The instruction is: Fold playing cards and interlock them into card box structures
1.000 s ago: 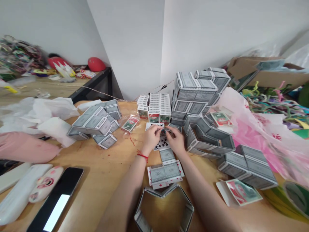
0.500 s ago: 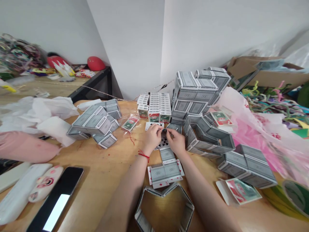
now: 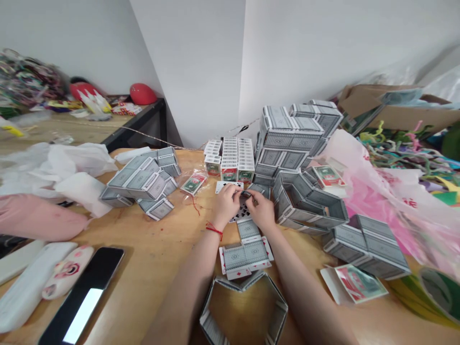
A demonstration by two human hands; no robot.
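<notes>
Both of my hands meet over the middle of the wooden table. My left hand (image 3: pixel 227 206), with a red string bracelet at the wrist, pinches one end of a playing card (image 3: pixel 246 193) that looks bent and shows mostly as a dark edge. The other end is in the fingers of my right hand (image 3: pixel 261 208). Beneath them lie face-up playing cards (image 3: pixel 243 209), partly covered by the fingers. Nearer to me are grey-backed cards (image 3: pixel 247 254) laid over red-suit ones. Between my forearms stands a heart-shaped ring of folded cards (image 3: pixel 212 311).
Card-built blocks stand left (image 3: pixel 136 177) and in a tall stack (image 3: pixel 291 139) at the back right. Rows of card boxes (image 3: pixel 230 160) sit ahead. An open card box (image 3: pixel 359 283), yellow-green tape roll (image 3: pixel 424 297), and phone (image 3: pixel 84 292) lie near the front.
My right fingers have shifted very slightly, and more of the bent card's dark edge shows between the hands. Everything else stays in place.
</notes>
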